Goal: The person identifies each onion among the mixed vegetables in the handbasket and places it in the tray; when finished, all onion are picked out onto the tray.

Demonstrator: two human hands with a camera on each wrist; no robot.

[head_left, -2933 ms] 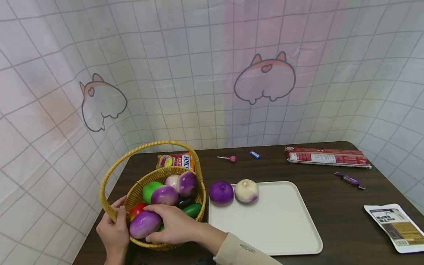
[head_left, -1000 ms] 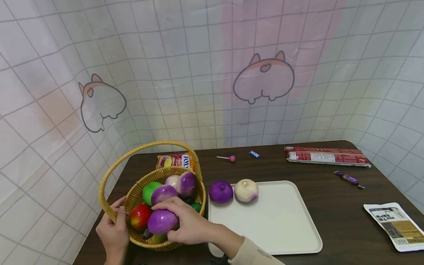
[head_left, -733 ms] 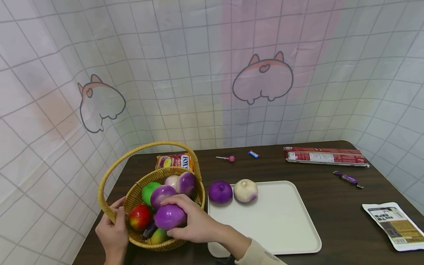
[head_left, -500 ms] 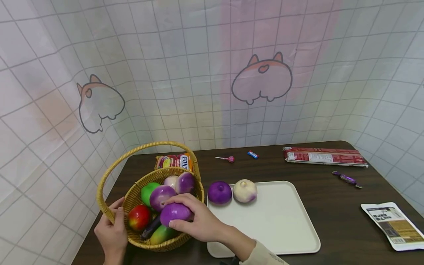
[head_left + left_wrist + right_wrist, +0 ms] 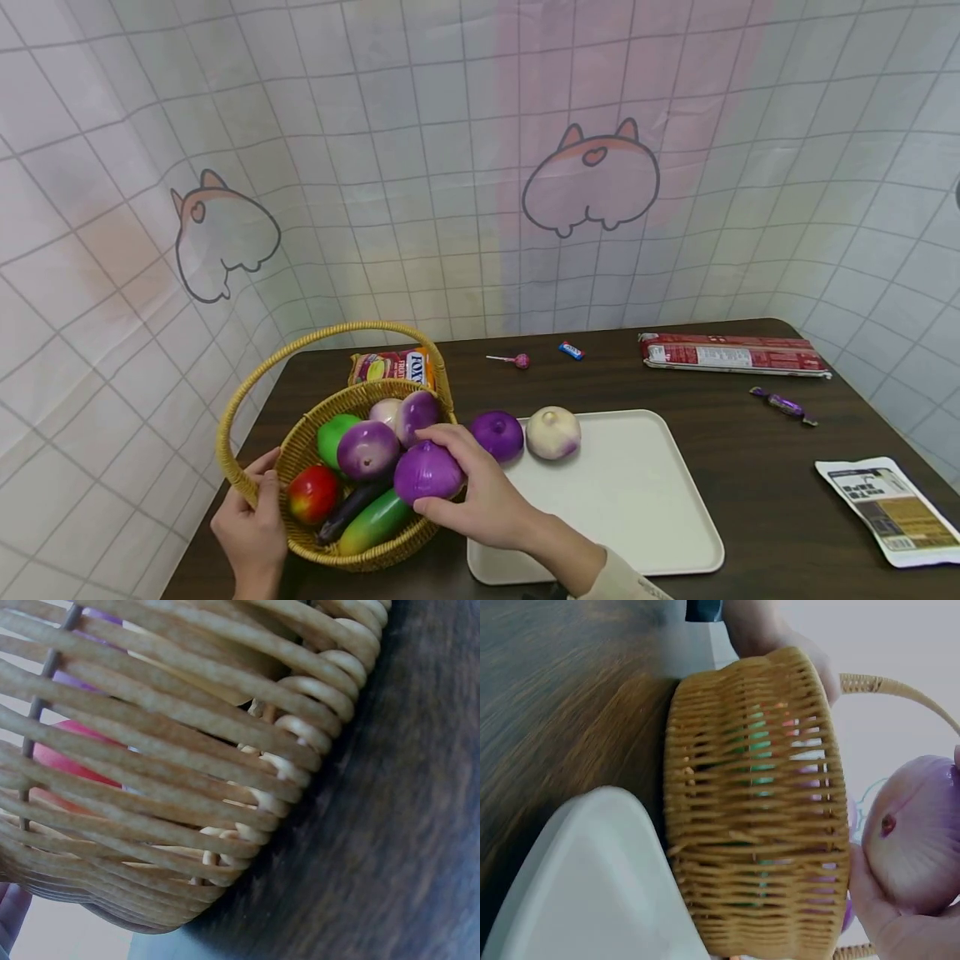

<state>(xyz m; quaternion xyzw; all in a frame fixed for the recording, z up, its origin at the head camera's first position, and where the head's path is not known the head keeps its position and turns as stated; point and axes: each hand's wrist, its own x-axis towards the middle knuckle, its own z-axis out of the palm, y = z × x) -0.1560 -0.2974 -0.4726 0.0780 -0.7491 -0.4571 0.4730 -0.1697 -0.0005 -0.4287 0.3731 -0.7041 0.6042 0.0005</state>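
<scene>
My left hand holds the wicker basket at its left side, where the arched handle meets the rim. My right hand grips a purple onion between thumb and fingers over the basket's right rim. In the right wrist view the pale root end of that onion shows above the rim. Inside the basket lie a red-yellow fruit, a dark eggplant, a long green-yellow vegetable, a green fruit, and more purple-white onions.
Right of the basket is a white tray, with a purple onion and a white onion at its back left. Around it lie a FOX'S bag, lollipop, small candy, red packet, purple candy and pouch.
My right hand has lifted the purple onion from the basket's front left and moved it right to the right rim, uncovering the eggplant and green-yellow vegetable. The left hand stays on the basket.
</scene>
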